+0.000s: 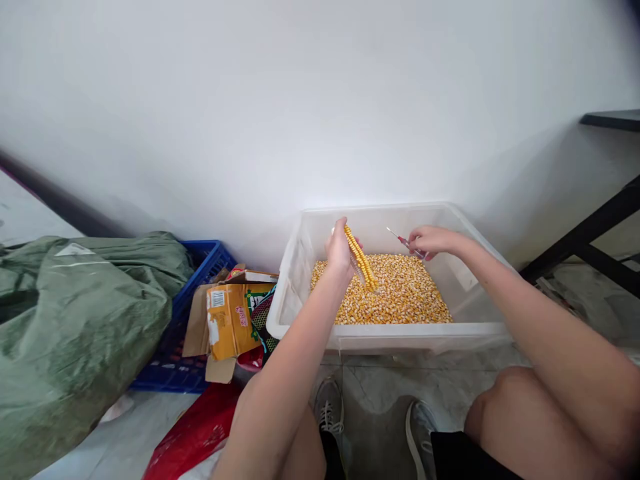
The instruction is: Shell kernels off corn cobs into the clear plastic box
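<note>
A yellow corn cob [361, 260] is gripped in my left hand [340, 248], tilted with its lower end just over the loose kernels. Rows of kernels still cover the side that faces me; part of it looks bare. My right hand [425, 241] is closed round the red handle of a thin screwdriver-like tool [399, 237], whose pale tip points up and left toward the cob without touching it. Beneath both hands, a white plastic bin [380, 331] holds a broad heap of loose corn kernels [400, 300], piled mostly toward its left and middle.
Left of the bin stands a blue crate [170, 373] with an orange cardboard box [233, 320] in it. A large green sack [90, 320] leans over the crate. A red bag [195, 433] lies on the floor. Black metal framing [595, 233] stands at right; a white wall [320, 120] rises behind.
</note>
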Tool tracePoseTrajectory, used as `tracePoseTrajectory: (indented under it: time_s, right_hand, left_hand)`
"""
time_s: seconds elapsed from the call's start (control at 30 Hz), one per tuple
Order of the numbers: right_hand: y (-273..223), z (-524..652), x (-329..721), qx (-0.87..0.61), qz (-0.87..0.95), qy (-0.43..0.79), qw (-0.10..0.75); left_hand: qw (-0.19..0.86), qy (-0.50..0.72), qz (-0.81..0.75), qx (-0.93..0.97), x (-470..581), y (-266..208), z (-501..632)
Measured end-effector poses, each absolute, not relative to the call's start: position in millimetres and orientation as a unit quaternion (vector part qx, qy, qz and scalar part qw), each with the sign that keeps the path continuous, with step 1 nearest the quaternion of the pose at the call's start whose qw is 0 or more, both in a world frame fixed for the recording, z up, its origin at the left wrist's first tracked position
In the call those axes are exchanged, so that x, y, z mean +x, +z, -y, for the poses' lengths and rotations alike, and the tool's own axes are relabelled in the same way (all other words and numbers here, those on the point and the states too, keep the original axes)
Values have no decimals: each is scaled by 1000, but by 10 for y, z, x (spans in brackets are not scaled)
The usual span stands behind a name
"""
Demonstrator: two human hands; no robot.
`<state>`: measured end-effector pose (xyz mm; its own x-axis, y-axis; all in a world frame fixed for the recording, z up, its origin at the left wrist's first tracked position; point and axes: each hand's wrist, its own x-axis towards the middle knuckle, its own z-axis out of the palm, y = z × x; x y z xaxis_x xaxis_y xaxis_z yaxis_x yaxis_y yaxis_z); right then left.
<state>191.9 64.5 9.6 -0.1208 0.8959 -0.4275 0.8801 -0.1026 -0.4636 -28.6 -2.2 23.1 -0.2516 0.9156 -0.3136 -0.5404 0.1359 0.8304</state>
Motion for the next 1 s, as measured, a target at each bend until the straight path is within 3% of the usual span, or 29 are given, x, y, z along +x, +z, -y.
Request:
tracePoseTrajectory:
  time_s: [0.13,0.27,0.6,0.7,0.83,1.0]
  right_hand:
    - [518,-258,1732,-624,687,315,199]
    - [718,236,1418,-547,742,287,259]
    - [653,475,1257,-463,832,189,242]
    - [733,545,1247,-463,851,107,224]
    - [908,685,1202,-483,861,-32,155]
    - [1116,759,1153,-534,840,-52,78]
  left_hand:
    - [584,637,-469,185,-303,274,41]
    - [582,657,-450,163,-310,318,50]
    - [565,661,-448,206,-282,335,79]
    - [541,657,-464,247,-273,317,86]
    - [527,639,-475,297,-235,282,116]
    - [524,635,-466,324,-153,248,171]
